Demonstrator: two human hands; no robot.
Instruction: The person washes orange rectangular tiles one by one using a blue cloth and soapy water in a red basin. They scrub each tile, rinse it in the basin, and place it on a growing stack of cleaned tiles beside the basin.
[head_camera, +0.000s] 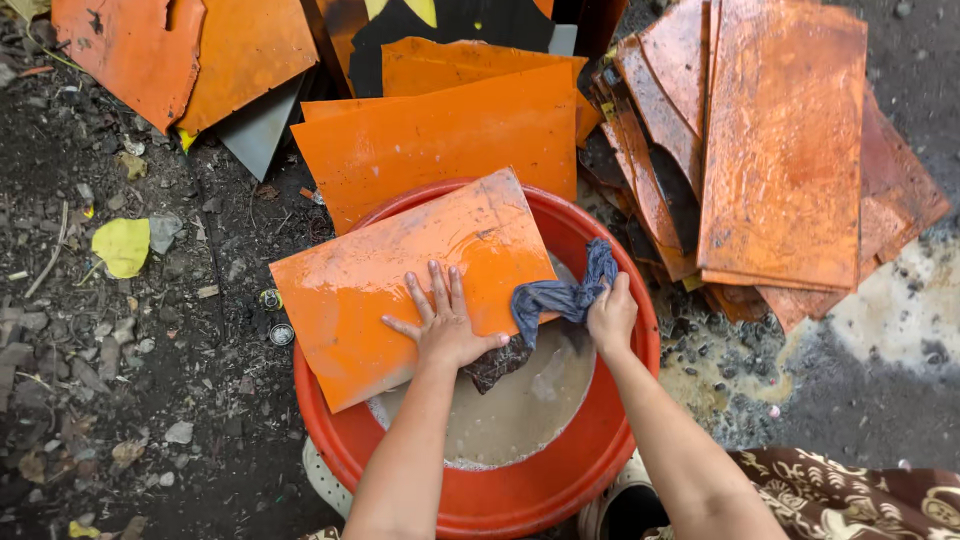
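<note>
1. Setting: an outdoor work yard on bare ground.
2. Evidence: dark dirt ground (150, 380) strewn with stones and fallen leaves.
3. Evidence: stacks of orange sheets (780, 150) lie directly on the soil.
4. Evidence: a red wash basin (520, 490) holds murky water.

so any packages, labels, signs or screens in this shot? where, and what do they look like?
No packages, labels or screens.
Possible sign: black panel with yellow shapes, top centre behind the orange sheets; mostly hidden.
Sheet: orange, rectangular, wet, blank, lying across the red basin; left hand flat on it.
Cloth: dark blue, in the right hand.
Stack: orange, stained rectangular sheets, upper right on the ground.
</note>
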